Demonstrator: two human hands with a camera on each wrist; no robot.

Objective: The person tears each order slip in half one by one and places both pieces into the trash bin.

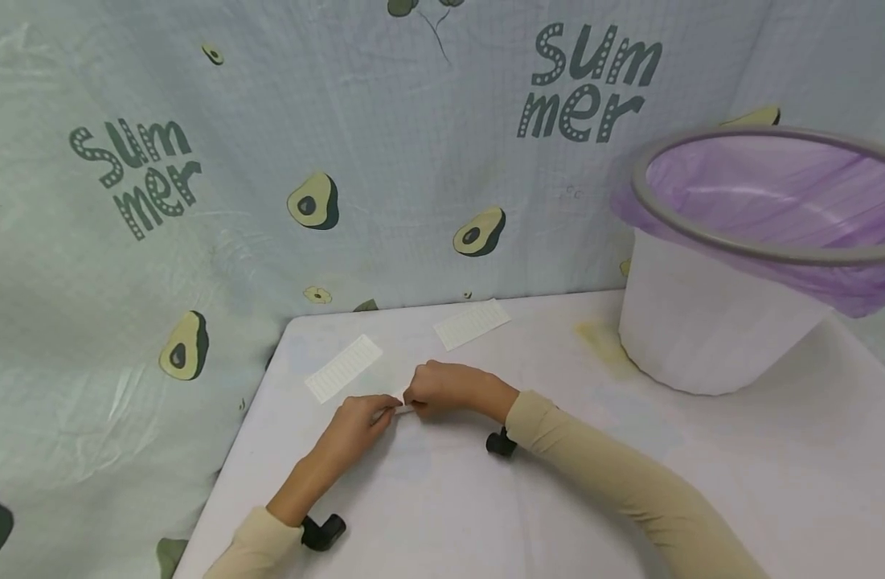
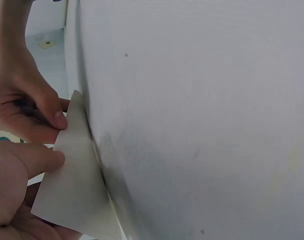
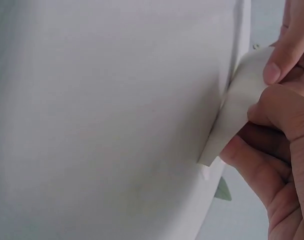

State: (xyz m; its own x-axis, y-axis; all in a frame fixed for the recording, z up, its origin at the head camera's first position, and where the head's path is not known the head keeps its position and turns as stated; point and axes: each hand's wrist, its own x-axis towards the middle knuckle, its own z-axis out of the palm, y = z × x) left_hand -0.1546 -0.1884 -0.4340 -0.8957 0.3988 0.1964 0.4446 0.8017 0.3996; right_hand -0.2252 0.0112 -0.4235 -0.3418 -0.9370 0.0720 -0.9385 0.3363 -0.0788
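Observation:
A small white slip of paper [image 2: 77, 185] is held between the two hands, just above the white-covered table [image 1: 442, 515]. My left hand [image 1: 357, 425] pinches one end of it, thumb on the near face and fingers behind. The right hand [image 1: 445, 388] pinches it close beside the left, thumb against the edge in the right wrist view, where the paper [image 3: 239, 107] bends in a slight curve. Its near face looks plain; the far face is hidden. Beyond the hands lie two paper sheets with faint printed rows, a left sheet [image 1: 343, 368] and a right sheet [image 1: 473, 324].
At the right of the table stands a white bin [image 1: 702, 322] with a grey rim and a purple liner [image 1: 775, 189]. Behind the table hangs a pale curtain [image 1: 384, 121] printed with avocados and lettering. Black wrist cameras hang under both forearms.

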